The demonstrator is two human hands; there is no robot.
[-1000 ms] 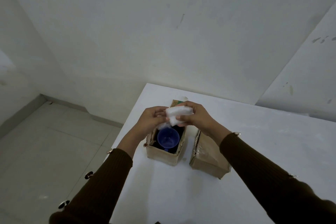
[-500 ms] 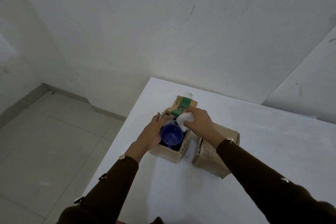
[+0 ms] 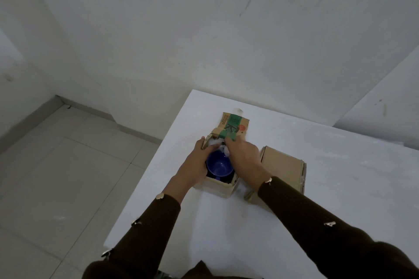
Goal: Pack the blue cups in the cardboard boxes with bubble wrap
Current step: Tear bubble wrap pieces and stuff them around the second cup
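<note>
An open cardboard box stands on the white table with a blue cup upright inside it. White bubble wrap is wedged at the far side of the cup. My right hand reaches into the box from the right, fingers curled down onto the wrap. My left hand grips the box's left wall, thumb outside and fingers inside. The box's far flap, printed green, stands up behind both hands.
A second cardboard box, its top shut, sits just right of the open one, partly behind my right forearm. The table's left edge runs diagonally close to the open box, with tiled floor below. White walls stand behind.
Both hands came down from above the box. The wad of bubble wrap went from mid-air into the box beside the cup, and my left hand took hold of the box's left wall.
</note>
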